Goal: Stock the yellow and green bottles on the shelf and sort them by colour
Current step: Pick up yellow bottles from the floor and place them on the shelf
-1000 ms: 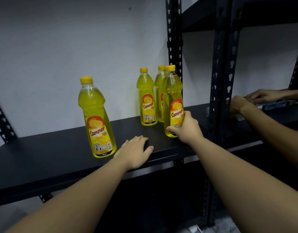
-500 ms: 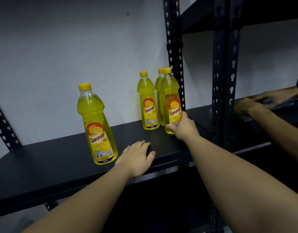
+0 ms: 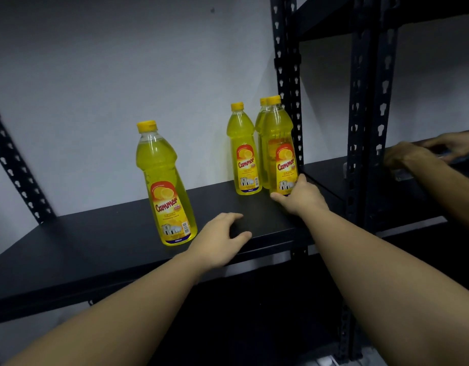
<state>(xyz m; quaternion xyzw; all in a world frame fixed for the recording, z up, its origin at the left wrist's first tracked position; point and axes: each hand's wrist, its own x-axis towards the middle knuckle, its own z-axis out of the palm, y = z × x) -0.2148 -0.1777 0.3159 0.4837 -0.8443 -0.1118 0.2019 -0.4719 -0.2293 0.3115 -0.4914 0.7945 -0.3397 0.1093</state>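
Observation:
Several yellow bottles with yellow caps and red-and-yellow labels stand on a black shelf point(image 3: 96, 249). One bottle point(image 3: 166, 186) stands alone at the middle left. Another point(image 3: 244, 151) stands further back by the wall. At the shelf's right end my right hand point(image 3: 298, 196) grips the base of a front bottle point(image 3: 279, 143), which hides most of a further bottle point(image 3: 262, 120) behind it. My left hand point(image 3: 219, 237) rests on the shelf's front edge, right of the lone bottle, holding nothing. No green bottle is in view.
Black perforated uprights point(image 3: 287, 83) stand right behind the gripped bottle. A second black rack point(image 3: 365, 128) adjoins on the right, where another person's hands point(image 3: 410, 157) work on its shelf. A white wall backs the shelf.
My right hand has slid the gripped bottle back and to the right, up against the rear bottle near the upright. My left hand has stayed on the shelf edge.

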